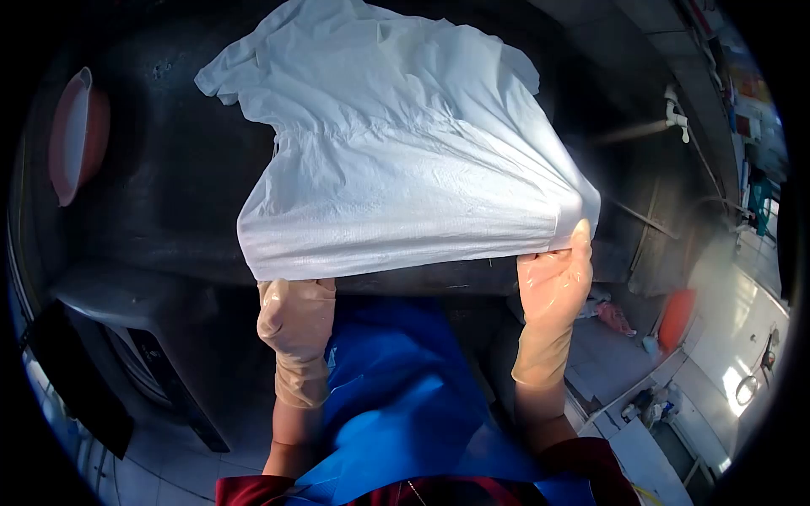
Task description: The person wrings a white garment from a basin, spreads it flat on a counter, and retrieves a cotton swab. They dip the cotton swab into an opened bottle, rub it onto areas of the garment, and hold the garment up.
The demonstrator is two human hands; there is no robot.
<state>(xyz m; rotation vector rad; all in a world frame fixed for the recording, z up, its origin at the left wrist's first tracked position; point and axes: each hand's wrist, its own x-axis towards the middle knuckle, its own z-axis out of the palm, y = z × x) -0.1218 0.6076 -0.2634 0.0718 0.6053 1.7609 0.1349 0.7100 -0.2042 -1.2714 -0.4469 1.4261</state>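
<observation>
A white blouse [380, 160] with a gathered waist is spread over a dark surface, its hem toward me. My left hand [295, 316], in a wet translucent rubber glove, is closed at the hem's left corner, its fingertips hidden under the cloth. At the right end of the hem, my right hand [554, 282], gloved likewise, grips the edge with the thumb on top and the fingers beneath. Between the two hands the hem is stretched fairly straight. Creases fan out from the right-hand corner, and the upper part lies rumpled.
On the far left of the dark worktop [169, 185] a pink basin [80, 139] sits tilted. A white tap [675, 116] juts out at the right. Below left is a front-loading machine [152, 363]. A blue apron [405, 396] covers my front. Several items lie on the floor at right.
</observation>
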